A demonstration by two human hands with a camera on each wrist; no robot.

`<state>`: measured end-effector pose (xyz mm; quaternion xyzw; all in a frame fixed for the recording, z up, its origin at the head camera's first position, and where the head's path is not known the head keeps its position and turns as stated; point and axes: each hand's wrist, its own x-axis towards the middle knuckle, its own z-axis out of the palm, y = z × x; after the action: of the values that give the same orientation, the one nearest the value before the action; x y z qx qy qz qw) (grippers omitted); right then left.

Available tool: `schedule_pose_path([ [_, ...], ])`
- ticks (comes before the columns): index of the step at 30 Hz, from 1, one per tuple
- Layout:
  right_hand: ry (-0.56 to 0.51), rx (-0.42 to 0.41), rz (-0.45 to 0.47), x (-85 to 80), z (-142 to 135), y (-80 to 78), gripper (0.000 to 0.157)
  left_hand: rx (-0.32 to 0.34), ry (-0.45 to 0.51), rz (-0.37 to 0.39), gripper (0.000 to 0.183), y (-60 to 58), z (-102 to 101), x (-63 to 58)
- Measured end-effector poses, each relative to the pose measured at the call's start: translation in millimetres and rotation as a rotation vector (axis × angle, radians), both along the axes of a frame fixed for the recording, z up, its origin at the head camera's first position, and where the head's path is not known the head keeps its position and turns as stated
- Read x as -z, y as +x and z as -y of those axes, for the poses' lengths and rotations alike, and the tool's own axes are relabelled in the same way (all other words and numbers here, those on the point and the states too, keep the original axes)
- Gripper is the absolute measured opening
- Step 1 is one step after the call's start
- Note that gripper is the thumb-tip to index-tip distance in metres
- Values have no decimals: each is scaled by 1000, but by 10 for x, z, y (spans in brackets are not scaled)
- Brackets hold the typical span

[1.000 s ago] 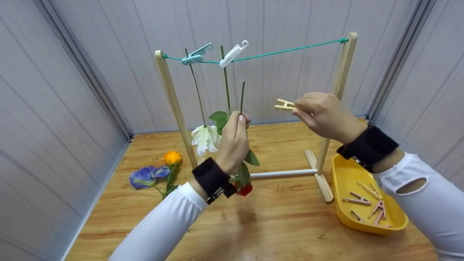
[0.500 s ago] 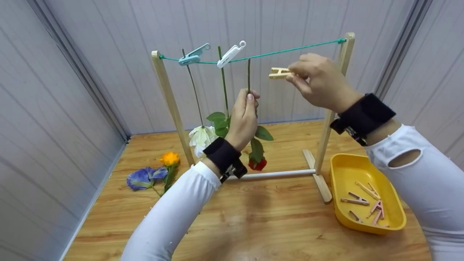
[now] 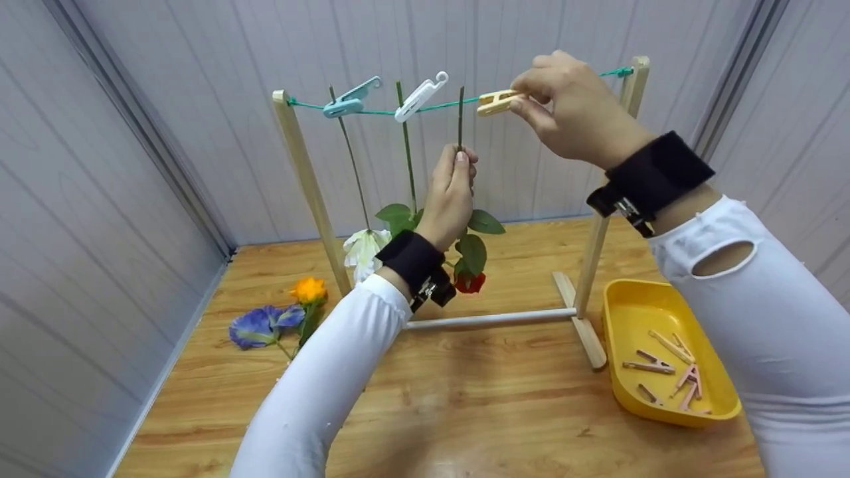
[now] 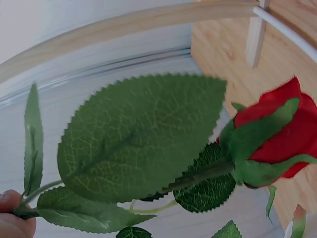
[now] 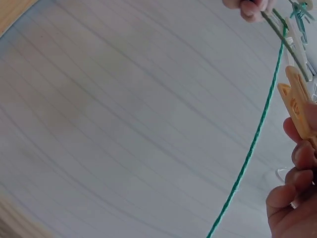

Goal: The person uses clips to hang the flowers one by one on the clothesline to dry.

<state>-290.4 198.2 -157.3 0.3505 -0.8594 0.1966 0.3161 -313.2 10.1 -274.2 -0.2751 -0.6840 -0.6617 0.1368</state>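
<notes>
My left hand (image 3: 451, 192) grips the stem of a red rose (image 3: 470, 283), which hangs head down with its leaves below the fist. In the left wrist view the rose's red bloom (image 4: 280, 131) and toothed green leaves fill much of the frame. The bare stem end stands up beside the green cord (image 3: 443, 106). To the right of that stem, my right hand (image 3: 574, 109) pinches a pale yellow clothespin (image 3: 498, 103) at cord height. In the right wrist view, the clothespin (image 5: 296, 101) points toward the stem, apart from it.
A blue clothespin (image 3: 344, 106) and a white clothespin (image 3: 420, 98) hold two stems on the cord; a white flower (image 3: 364, 252) hangs from the blue one. Orange (image 3: 309, 290) and purple (image 3: 255, 327) flowers lie left. A yellow basket (image 3: 617, 372) with several clothespins stands right of the wooden post (image 3: 594, 259).
Both hands have risen toward the cord. The rose's stem end has come up to cord level, and the yellow clothespin has moved up and slightly left.
</notes>
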Motion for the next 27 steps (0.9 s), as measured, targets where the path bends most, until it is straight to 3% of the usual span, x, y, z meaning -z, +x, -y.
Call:
schedule_pose_path([
  [12, 15, 49, 137, -182, 160, -152, 23, 6, 45, 51, 27, -130, -5, 41],
  [18, 42, 44, 221, -168, 203, -198, 24, 5, 42, 77, 27, -146, -15, 53],
  [27, 103, 34, 271, -126, 225, -237, 27, 1, 13, 91, 26, -149, -39, 67],
])
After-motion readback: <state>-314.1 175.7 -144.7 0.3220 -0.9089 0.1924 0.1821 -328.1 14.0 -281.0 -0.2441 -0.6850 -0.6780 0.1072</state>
